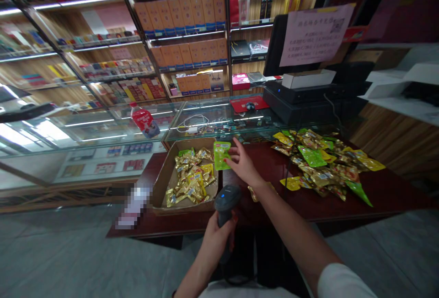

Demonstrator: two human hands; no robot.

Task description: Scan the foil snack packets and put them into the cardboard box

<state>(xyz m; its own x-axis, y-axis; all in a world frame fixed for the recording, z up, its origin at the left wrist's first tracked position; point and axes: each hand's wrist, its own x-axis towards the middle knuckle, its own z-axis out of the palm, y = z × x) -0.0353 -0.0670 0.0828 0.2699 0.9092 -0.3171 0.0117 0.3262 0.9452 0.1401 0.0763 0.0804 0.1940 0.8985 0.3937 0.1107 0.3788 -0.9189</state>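
My left hand [213,239] is wrapped round the handle of a dark barcode scanner [227,196], which points forward at the table's near edge. My right hand [244,164] pinches the right side of a small green snack packet [221,155] between thumb and fingers, at the right rim of a cardboard box [161,183]. Gold, yellow and green packets [194,176] lie jumbled inside that box. Partly hidden behind my right forearm is a gold packet [254,194] on the table. A larger heap of similar packets [318,165] spreads over the table's right side.
The dark red table [247,215] stands against a glass display counter [209,110]. A red-labelled bottle [144,119], a white cable [192,128], a mouse [250,106] and a monitor [274,44] stand on the counter. A blurred-out flat object [134,206] lies at the table's left.
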